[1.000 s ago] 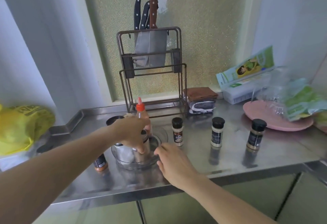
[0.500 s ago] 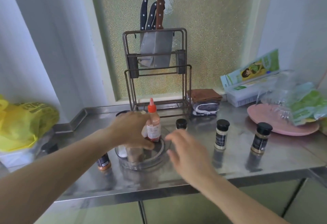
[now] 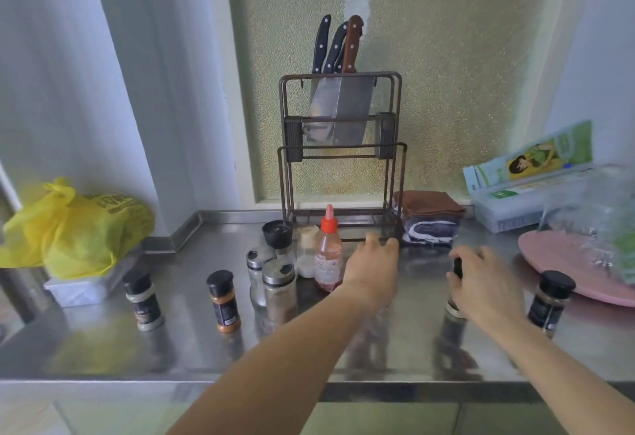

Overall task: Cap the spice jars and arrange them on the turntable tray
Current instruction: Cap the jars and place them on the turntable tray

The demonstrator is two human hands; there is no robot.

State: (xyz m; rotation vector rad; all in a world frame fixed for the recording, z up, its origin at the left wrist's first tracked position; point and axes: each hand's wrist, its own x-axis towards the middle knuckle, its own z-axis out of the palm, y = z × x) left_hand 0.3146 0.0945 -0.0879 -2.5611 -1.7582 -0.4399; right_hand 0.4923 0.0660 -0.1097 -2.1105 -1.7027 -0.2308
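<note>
Steel desk (image 3: 192, 348), knife rack behind. Right hand (image 3: 486, 285) wrapped round black-capped spice jar (image 3: 455, 292), likely to lift it. Left hand (image 3: 372, 268) loosely spread, empty, beside red-capped squeeze bottle (image 3: 328, 251). Turntable tray unclear among bottles.

Steel counter (image 3: 103, 348) below a textured green window (image 3: 446, 74).

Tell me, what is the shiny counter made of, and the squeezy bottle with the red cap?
The shiny grey counter looks like stainless steel, brushed but glossy: the jars and arms show as blurry reflections in it. The clear squeeze bottle with the red pointed cap seems to be soft, see-through plastic, since reddish liquid shows through its sides; the cap looks like matte plastic.
</note>
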